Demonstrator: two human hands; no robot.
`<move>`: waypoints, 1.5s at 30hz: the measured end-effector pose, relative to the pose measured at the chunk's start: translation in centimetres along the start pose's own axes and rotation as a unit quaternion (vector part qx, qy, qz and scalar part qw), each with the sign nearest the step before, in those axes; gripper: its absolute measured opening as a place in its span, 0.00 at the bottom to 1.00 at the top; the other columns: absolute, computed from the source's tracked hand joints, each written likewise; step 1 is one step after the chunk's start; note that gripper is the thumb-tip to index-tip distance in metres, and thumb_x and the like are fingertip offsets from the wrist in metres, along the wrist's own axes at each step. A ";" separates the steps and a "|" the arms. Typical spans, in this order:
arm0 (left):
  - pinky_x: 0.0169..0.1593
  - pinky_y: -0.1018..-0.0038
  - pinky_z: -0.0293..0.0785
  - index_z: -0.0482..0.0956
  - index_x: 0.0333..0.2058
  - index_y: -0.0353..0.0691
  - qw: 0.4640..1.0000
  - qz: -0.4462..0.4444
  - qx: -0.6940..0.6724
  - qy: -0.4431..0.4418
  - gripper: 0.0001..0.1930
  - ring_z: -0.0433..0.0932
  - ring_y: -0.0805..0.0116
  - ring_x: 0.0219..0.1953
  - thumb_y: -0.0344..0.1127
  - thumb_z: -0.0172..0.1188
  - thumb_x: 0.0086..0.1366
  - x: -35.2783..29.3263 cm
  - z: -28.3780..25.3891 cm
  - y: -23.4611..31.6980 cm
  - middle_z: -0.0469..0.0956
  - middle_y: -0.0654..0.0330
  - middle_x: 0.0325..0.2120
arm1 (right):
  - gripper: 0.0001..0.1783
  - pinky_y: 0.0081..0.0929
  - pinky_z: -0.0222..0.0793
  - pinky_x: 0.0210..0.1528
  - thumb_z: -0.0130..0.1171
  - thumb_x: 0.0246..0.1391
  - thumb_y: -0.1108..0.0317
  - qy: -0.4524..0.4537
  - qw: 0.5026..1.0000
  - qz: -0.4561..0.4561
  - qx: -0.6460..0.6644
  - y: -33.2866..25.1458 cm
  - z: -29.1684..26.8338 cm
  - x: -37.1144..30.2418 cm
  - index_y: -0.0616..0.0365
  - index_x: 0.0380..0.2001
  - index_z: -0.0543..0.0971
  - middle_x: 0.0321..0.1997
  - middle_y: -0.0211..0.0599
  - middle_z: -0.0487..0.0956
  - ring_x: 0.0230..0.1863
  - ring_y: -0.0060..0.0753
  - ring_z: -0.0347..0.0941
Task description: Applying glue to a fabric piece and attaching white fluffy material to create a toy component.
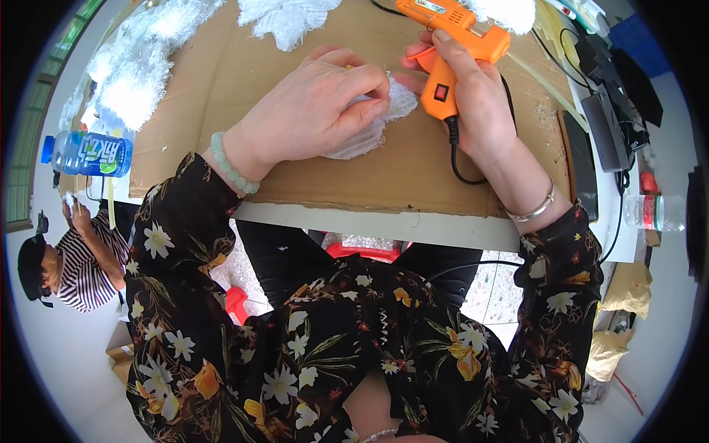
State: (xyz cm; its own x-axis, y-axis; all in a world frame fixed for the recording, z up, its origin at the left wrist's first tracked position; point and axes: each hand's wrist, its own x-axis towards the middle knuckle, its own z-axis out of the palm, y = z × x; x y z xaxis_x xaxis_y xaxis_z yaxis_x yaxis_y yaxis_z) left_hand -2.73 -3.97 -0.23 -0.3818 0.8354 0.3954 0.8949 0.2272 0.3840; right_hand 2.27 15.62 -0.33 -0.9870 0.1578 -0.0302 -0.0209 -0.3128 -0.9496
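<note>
covering most of the white table, brown cardboard spreads beneath my hands. a heap of white fluff sits at the upper left. my left hand curls over the middle, thumb and fingers nearly together. my right hand is wrapped around the handle of an orange glue gun, fingers near its red trigger. a drink bottle is near the left edge. the small white gauzy piece is just above the cardboard or on it, pinched under my left hand; whether my right fingertips touch it, i cannot tell.
</note>
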 end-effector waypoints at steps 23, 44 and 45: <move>0.43 0.68 0.70 0.78 0.23 0.44 0.979 0.004 0.153 0.132 0.09 0.72 0.63 0.35 0.32 0.69 0.42 -0.4 1.1 2.7 0.74 0.66 0.26 | 0.15 0.38 0.77 0.46 0.46 0.63 0.64 -0.059 0.997 0.007 0.049 0.9 -1.1 0.2 0.64 0.45 0.71 0.38 0.41 0.77 0.40 0.34 0.76; 0.44 0.65 0.70 0.76 0.22 0.41 0.961 -0.085 0.203 0.165 0.03 0.73 0.57 0.36 0.29 0.62 0.47 0.2 3.6 0.3 0.75 0.60 0.26 | 0.16 0.34 0.78 0.44 0.47 0.63 0.62 -0.050 0.998 -0.027 0.037 1.0 -0.5 0.0 0.65 0.46 0.71 0.38 0.41 0.77 0.38 0.36 0.77; 0.44 0.65 0.70 0.76 0.24 0.41 0.960 -0.098 0.198 0.171 0.04 0.73 0.56 0.36 0.30 0.62 0.47 0.2 3.6 0.1 0.74 0.60 0.26 | 0.16 0.34 0.78 0.44 0.47 0.63 0.62 -0.051 0.998 -0.027 0.037 1.1 -0.6 0.0 0.65 0.46 0.71 0.38 0.41 0.77 0.38 0.36 0.77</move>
State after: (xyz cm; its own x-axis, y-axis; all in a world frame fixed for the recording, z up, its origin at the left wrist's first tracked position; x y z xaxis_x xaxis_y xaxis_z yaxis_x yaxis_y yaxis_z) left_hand -1.88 -1.96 -3.06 -0.5450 0.5596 0.6244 0.7898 0.5925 0.1584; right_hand 2.31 15.82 -1.56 -0.9952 0.0804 0.0558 -0.0822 -0.3761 -0.9229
